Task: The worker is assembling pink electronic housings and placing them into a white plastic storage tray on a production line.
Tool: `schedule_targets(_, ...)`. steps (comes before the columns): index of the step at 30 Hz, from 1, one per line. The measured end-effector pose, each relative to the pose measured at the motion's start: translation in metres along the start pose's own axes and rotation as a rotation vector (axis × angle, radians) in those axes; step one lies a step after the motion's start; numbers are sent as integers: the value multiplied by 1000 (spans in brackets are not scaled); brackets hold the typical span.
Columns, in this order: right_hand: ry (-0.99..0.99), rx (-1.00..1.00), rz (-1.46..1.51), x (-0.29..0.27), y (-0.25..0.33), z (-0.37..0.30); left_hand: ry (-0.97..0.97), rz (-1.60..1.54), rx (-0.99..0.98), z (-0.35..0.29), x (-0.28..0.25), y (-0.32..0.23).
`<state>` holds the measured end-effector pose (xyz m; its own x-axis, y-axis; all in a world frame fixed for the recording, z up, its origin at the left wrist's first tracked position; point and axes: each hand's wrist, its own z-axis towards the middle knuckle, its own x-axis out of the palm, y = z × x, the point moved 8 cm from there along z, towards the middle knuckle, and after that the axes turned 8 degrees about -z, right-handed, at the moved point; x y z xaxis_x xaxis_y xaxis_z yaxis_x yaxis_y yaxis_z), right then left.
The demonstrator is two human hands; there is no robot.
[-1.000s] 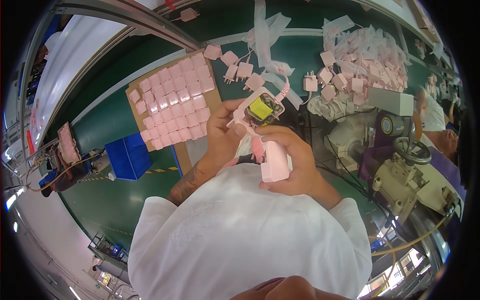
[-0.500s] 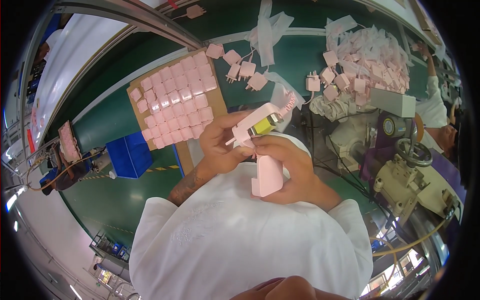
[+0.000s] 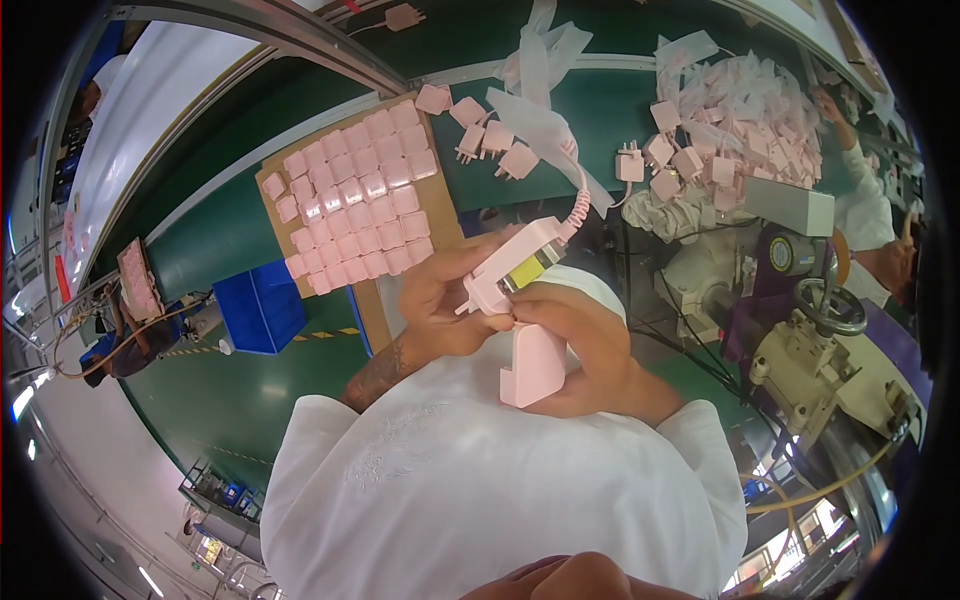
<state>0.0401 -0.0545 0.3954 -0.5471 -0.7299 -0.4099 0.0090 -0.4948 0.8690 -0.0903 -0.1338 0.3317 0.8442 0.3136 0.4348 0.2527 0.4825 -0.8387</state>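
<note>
A worker in a white shirt [image 3: 500, 490] holds two parts of a pink plug-in adapter at chest height, in front of the bench. The left hand [image 3: 440, 305] has its fingers closed around the open adapter body [image 3: 487, 288], which is tilted, its coiled pink cord [image 3: 580, 210] rising from the upper end and a yellow block [image 3: 528, 271] showing inside. Just below, the right hand [image 3: 595, 355] grasps a separate pink shell [image 3: 537, 368], its upper fingers lying against the lower edge of the body.

Beyond them on the green bench [image 3: 605, 110], rows of pink covers [image 3: 365, 190] sit on a cardboard sheet [image 3: 446, 208]. Several adapters [image 3: 518, 160] lie beside it, near a translucent strip of wrap [image 3: 533, 122]; farther right is a heap of adapters and wrapping [image 3: 765, 140]. A machine [image 3: 790, 375] with a handwheel [image 3: 835, 324] stands at right, a co-worker's white sleeve [image 3: 865, 215] behind it. At left is a blue bin [image 3: 262, 318].
</note>
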Motion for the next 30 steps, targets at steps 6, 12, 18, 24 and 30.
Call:
schedule_targets(6,25,7,115,0,-2,0,64,15,63,4,4,-3)
schedule_targets(12,26,-7,196,4,-3,-8,61,12,108,2,11,-4)
schedule_targets(18,-84,-70,122,2,1,-11,28,-6,91,-2,14,-1)
schedule_targets(24,-64,-132,-14,4,1,-18,-36,-13,49,-6,16,3)
schedule_targets(30,-63,-138,-34,2,-1,-21,-71,-63,-30,-12,15,8)
